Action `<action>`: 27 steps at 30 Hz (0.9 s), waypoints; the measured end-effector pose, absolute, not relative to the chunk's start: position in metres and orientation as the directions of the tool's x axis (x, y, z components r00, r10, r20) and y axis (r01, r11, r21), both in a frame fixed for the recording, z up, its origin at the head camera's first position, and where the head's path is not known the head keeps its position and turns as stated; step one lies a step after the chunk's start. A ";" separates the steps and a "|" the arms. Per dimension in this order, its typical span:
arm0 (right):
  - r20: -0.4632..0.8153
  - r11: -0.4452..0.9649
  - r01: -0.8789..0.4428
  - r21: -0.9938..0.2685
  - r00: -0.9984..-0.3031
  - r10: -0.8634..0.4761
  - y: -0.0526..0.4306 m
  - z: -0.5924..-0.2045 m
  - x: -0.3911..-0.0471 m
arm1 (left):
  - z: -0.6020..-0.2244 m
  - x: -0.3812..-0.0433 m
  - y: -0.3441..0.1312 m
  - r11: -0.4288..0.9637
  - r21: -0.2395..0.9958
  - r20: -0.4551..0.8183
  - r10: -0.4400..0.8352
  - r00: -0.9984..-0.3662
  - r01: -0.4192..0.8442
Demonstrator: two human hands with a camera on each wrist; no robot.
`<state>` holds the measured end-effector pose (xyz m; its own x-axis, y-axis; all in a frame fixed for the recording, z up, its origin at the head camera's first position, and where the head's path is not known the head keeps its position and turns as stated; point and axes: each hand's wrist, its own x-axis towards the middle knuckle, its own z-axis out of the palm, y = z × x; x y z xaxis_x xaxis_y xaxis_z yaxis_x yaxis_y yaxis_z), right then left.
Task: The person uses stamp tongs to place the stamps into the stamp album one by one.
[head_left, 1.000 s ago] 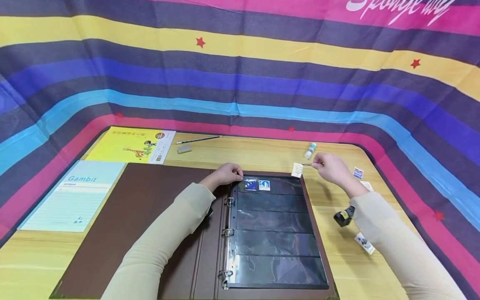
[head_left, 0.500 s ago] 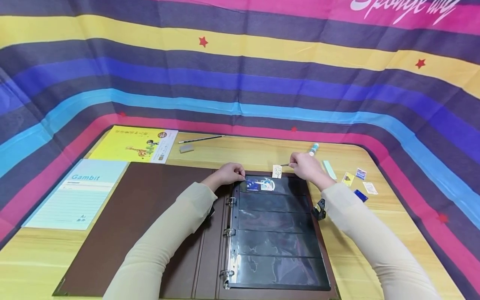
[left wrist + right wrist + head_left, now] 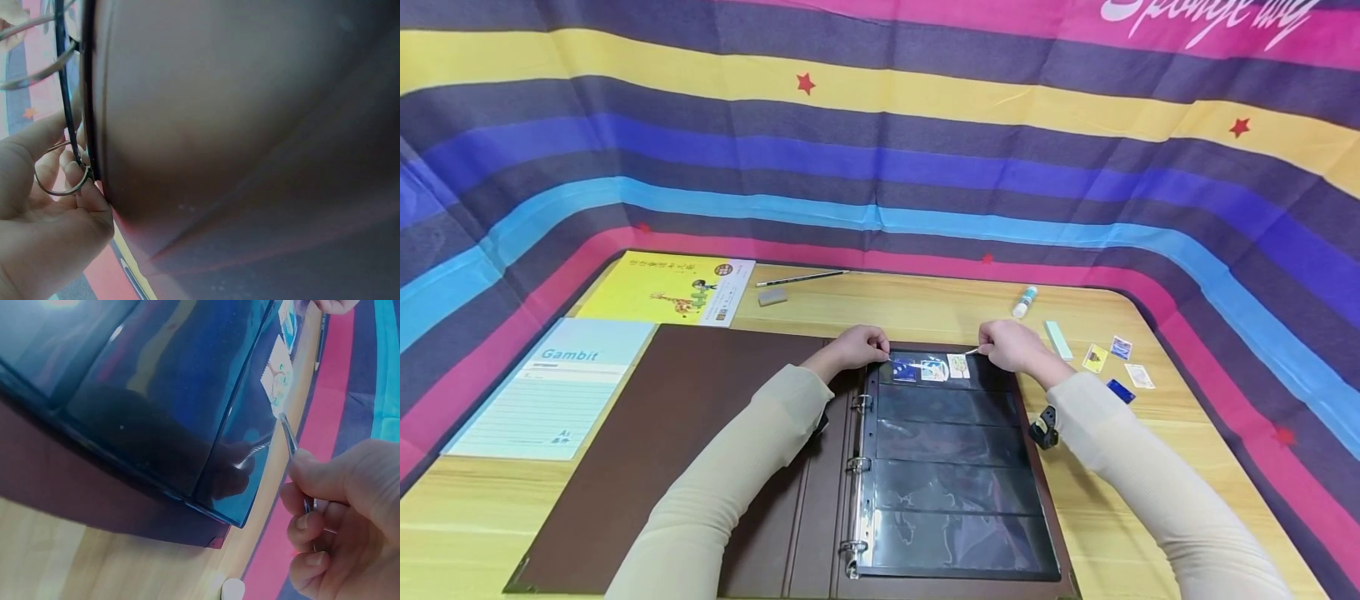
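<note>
An open brown stamp album [image 3: 760, 467] lies with its black pocket page [image 3: 955, 450] facing up on the right side. My right hand [image 3: 1011, 345] pinches metal tweezers [image 3: 289, 434], whose tips meet the lower edge of a pale stamp [image 3: 277, 378]. In the head view that stamp sits at the top pocket row, right of a blue-and-white stamp [image 3: 934, 370] and a dark blue stamp [image 3: 904, 370]. At the page's upper left corner my left hand [image 3: 856, 347] pinches the page edge, beside the top binder ring [image 3: 62, 187]. Exactly which layer it holds is hard to see.
Right of the album lie several loose stamps, including a yellow one [image 3: 1094, 358], and a pale green strip [image 3: 1058, 340]. A glue stick [image 3: 1024, 302], eraser [image 3: 772, 297] and pencil [image 3: 801, 278] lie behind. Left are a notebook [image 3: 550, 392] and a yellow book [image 3: 662, 287].
My right hand has travelled left from beyond the album's right edge, and the pale stamp in the tweezers has come down onto the top row. My left hand has stayed at the page corner.
</note>
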<state>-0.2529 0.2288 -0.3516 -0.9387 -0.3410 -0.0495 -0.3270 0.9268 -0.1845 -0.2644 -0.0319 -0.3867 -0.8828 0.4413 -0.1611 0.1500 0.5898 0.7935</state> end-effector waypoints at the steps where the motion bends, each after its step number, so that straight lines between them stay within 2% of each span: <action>1: -0.058 0.927 -0.328 -0.182 -0.937 -0.344 0.229 -0.352 -0.253 | -0.387 -0.264 -0.032 0.589 0.794 -0.162 0.441 -0.883 0.149; 7: -0.070 0.922 -0.348 -0.170 -0.929 -0.364 0.230 -0.351 -0.254 | -0.387 -0.264 -0.032 0.594 0.792 -0.168 0.437 -0.884 0.143; 16: -0.020 0.907 -0.374 -0.195 -0.923 -0.385 0.227 -0.352 -0.259 | -0.388 -0.265 -0.031 0.598 0.789 -0.165 0.431 -0.887 0.144; 27: -0.049 0.866 -0.441 -0.233 -0.885 -0.464 0.226 -0.354 -0.261 | -0.388 -0.265 -0.031 0.598 0.790 -0.170 0.431 -0.886 0.140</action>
